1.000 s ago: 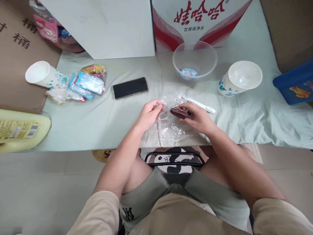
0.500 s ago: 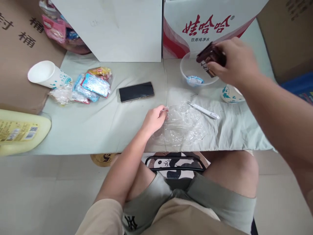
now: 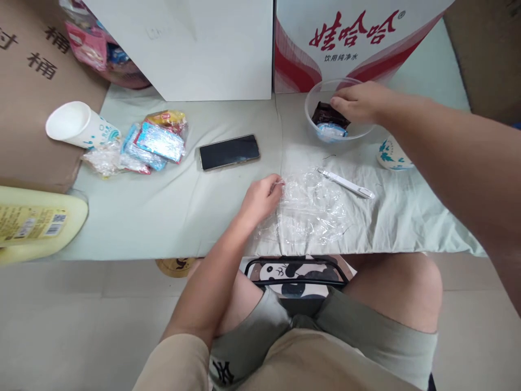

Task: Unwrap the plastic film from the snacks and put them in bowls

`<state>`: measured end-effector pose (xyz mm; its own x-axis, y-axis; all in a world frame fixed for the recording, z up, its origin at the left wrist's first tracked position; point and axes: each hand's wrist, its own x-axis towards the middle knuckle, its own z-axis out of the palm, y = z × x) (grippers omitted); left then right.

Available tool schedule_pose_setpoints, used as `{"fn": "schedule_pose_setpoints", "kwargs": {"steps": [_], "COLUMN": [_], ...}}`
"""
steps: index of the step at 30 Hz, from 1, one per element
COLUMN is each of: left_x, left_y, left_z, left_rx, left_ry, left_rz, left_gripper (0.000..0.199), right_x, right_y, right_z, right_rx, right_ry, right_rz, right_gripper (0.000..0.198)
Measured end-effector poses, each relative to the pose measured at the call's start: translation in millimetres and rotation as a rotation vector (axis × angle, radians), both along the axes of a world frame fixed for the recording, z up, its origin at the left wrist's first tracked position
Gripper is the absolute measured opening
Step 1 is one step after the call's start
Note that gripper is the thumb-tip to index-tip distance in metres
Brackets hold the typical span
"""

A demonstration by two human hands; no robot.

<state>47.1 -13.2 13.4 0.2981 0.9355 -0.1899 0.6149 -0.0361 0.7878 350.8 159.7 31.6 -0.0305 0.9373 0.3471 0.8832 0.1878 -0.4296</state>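
Observation:
My left hand is closed on the edge of a crumpled clear plastic wrapper, which lies spread over the cloth. Inside a clear plastic bowl at the back right, a dark brown snack packet rests beside a blue-and-white packet. My right hand reaches over the bowl's rim, its fingers closed at the upper edge of the brown packet; part of the grip is hidden. Right of the wrapper lies a white utility knife.
A phone lies left of centre. Farther left are wrapped snack packs and a tipped paper cup. Another paper cup sits under my right forearm. White cartons stand along the back, and a yellow jug is at the left edge.
My right hand has lowered the brown packet into the bowl, beside the blue-and-white one. The left hand keeps its hold on the wrapper. The view has shifted slightly.

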Motion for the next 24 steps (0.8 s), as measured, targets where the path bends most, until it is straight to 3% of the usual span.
{"fn": "schedule_pose_setpoints", "kwargs": {"steps": [2,5,8,11,15,20,24], "left_x": [-0.3,-0.5,-1.1,-2.9,-6.4,-13.8,-23.6], "left_y": [0.9,0.9,-0.3,-1.3,-0.5,2.1,3.7], "left_z": [-0.3,-1.8,-3.8,-5.4,-7.0,-8.8,-9.2], "left_rx": [-0.005,-0.027,-0.041,-0.057,-0.052,-0.06,-0.003], "left_ry": [-0.013,-0.041,-0.062,-0.09,-0.156,-0.27,-0.243], "left_rz": [0.001,0.007,0.011,0.0,-0.049,-0.127,-0.078], "left_gripper": [0.021,0.019,0.019,0.019,0.025,0.034,0.041], "right_x": [-10.4,-23.4,-30.4,-36.0,-42.5,-44.1,-44.0], "right_y": [-31.6,-96.2,-161.9,-203.6,-218.5,-215.4,-215.0], "right_z": [21.8,32.8,7.1,-31.7,-57.2,-49.1,-39.6], "right_rx": [-0.11,-0.01,0.014,-0.083,-0.13,-0.008,0.065], "right_ry": [-0.154,-0.062,0.074,0.036,-0.039,0.194,0.499], "right_rz": [0.069,0.055,-0.011,-0.103,-0.087,-0.002,-0.109], "right_gripper": [0.037,0.026,0.023,0.025,0.042,0.027,0.02]}}
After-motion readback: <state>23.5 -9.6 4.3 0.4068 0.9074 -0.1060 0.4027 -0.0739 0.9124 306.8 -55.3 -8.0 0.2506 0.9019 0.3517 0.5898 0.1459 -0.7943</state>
